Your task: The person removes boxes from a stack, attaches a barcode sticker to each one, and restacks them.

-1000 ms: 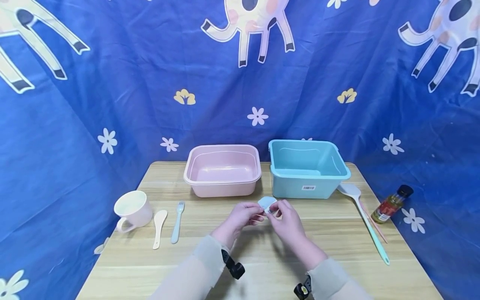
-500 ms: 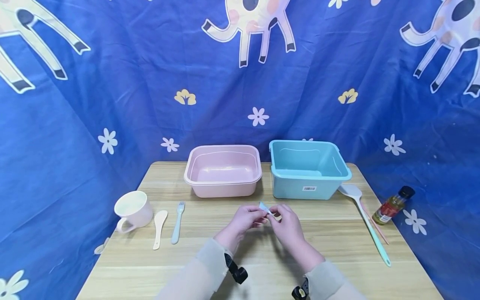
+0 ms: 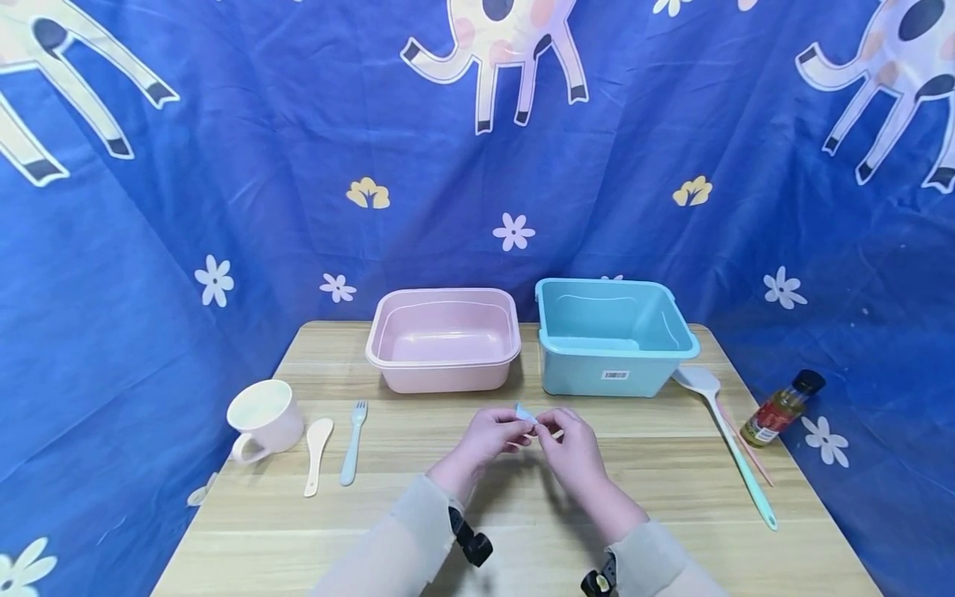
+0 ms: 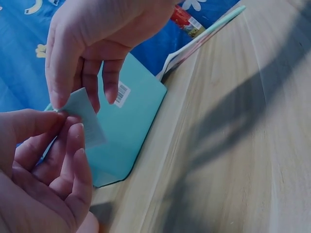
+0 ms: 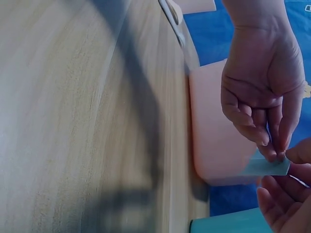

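A small, thin light-blue sheet (image 3: 525,413) is held up above the middle of the table, between both hands. My left hand (image 3: 488,437) pinches one edge with thumb and fingertips. From the other side, my right hand (image 3: 570,444) pinches it too, and the fingertips of the two hands nearly meet. In the left wrist view the flat sheet (image 4: 87,119) hangs below the pinch, with faint marks on its face. Fingers hide part of the sheet (image 5: 265,166) in the right wrist view.
Behind the hands stand a pink basin (image 3: 448,377) and a turquoise bin (image 3: 589,375). To the left are a mug (image 3: 269,419), a spoon (image 3: 317,448) and a fork (image 3: 353,448). A long-handled turner (image 3: 734,448), a pink stick (image 3: 757,466) and a bottle (image 3: 776,412) are at the right.
A second ago the sheet showed a wider face to the head camera; now only a narrow corner shows. Both hands have lowered slightly and drawn closer together, still pinching it.
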The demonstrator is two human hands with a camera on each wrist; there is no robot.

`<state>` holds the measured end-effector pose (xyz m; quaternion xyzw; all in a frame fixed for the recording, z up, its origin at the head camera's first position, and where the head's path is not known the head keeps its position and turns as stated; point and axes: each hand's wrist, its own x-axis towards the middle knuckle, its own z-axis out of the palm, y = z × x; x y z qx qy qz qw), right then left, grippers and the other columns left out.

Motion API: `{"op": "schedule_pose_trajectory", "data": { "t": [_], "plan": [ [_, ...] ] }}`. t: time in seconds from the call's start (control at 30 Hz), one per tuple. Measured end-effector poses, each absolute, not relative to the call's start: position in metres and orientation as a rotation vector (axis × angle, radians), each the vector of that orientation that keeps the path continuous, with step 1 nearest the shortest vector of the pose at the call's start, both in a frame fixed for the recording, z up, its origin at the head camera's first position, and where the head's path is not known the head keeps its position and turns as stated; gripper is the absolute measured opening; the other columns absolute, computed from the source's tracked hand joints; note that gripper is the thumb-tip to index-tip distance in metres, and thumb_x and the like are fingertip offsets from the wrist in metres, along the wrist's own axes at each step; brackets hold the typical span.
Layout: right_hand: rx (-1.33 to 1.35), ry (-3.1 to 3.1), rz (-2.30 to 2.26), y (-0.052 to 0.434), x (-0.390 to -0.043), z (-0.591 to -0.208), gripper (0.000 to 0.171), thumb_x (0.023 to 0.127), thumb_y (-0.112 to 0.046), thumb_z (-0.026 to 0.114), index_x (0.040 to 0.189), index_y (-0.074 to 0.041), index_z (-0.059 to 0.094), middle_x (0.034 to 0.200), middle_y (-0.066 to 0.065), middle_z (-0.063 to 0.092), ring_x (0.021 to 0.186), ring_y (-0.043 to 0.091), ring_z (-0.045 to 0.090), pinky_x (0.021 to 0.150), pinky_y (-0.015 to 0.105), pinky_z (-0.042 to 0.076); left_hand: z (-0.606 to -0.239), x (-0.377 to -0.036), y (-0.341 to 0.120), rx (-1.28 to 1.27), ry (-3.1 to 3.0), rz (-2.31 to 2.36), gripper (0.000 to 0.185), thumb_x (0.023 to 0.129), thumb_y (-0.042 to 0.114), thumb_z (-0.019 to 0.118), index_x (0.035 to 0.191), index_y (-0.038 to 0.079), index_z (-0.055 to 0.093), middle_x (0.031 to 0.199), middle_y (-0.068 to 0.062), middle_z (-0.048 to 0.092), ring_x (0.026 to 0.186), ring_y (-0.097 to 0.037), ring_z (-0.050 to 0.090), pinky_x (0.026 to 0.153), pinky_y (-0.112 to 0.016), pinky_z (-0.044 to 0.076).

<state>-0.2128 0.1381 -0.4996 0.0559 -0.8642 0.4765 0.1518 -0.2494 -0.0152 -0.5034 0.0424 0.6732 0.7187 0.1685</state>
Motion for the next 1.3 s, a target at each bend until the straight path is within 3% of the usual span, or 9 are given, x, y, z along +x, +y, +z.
{"op": "schedule_pose_trajectory", "data": {
  "t": [0.3,0.43,0.57,0.67,0.77,1.03,1.3],
  "plan": [
    [0.001,-2.412,1.734,0.143,-0.218,-0.501,0.005,0.088,0.003,0.067,0.088,0.003,0.072,0.087,0.009,0.068,0.073,0.015,0.059,0.064,0.027,0.052,-0.505,-0.246,-0.016,0.172,2.005,2.009,0.024,0.085,0.004,0.069,0.101,-0.014,0.067,0.081,-0.001,0.069,0.074,-0.012,0.063,0.066,-0.032,0.052],
    [-0.126,-2.369,1.88,0.144,-0.221,-0.502,0.007,0.089,0.003,0.066,0.092,0.007,0.071,0.088,0.011,0.067,0.07,0.015,0.058,0.061,0.027,0.052,-0.506,-0.247,-0.018,0.172,2.02,2.023,0.019,0.083,0.002,0.067,0.093,-0.015,0.064,0.081,-0.001,0.068,0.076,-0.014,0.062,0.066,-0.034,0.053],
    [-0.181,-2.369,1.908,0.144,-0.222,-0.501,0.008,0.09,0.003,0.065,0.093,0.008,0.069,0.08,0.01,0.066,0.069,0.017,0.06,0.062,0.03,0.054,-0.507,-0.247,-0.02,0.115,2.001,2.046,0.008,0.082,0.002,0.068,0.078,-0.003,0.062,0.079,0.0,0.065,0.08,-0.019,0.063,0.07,-0.039,0.054],
    [-0.179,-2.371,1.919,0.143,-0.221,-0.499,0.008,0.09,0.003,0.064,0.093,0.008,0.068,0.076,0.008,0.065,0.07,0.02,0.062,0.065,0.038,0.056,-0.506,-0.248,-0.022,0.052,1.984,2.082,0.011,0.082,0.002,0.068,0.075,0.006,0.061,0.078,0.001,0.063,0.078,-0.019,0.064,0.069,-0.038,0.053],
    [-0.175,-2.364,1.927,0.142,-0.219,-0.497,0.008,0.09,0.003,0.064,0.093,0.008,0.068,0.077,0.009,0.065,0.071,0.023,0.063,0.067,0.044,0.056,-0.505,-0.248,-0.024,0.011,1.964,2.128,0.01,0.082,0.0,0.068,0.077,0.005,0.062,0.077,0.002,0.063,0.075,-0.016,0.064,0.067,-0.035,0.052],
    [-0.172,-2.308,1.989,0.143,-0.215,-0.493,0.01,0.09,0.003,0.064,0.094,0.012,0.066,0.083,0.019,0.067,0.068,0.017,0.063,0.063,0.035,0.056,-0.483,-0.235,-0.028,-0.025,1.894,2.203,0.004,0.084,-0.009,0.062,0.086,-0.007,0.059,0.074,-0.005,0.064,0.072,-0.017,0.065,0.063,-0.03,0.054],
    [-0.258,-2.232,2.04,0.148,-0.217,-0.494,0.011,0.09,0.005,0.064,0.097,0.014,0.066,0.08,0.018,0.068,0.064,0.017,0.063,0.06,0.029,0.055,-0.495,-0.241,-0.029,-0.102,1.84,2.256,0.008,0.084,-0.01,0.062,0.089,-0.005,0.059,0.076,-0.008,0.065,0.068,-0.017,0.065,0.061,-0.028,0.055]
  ]
}}
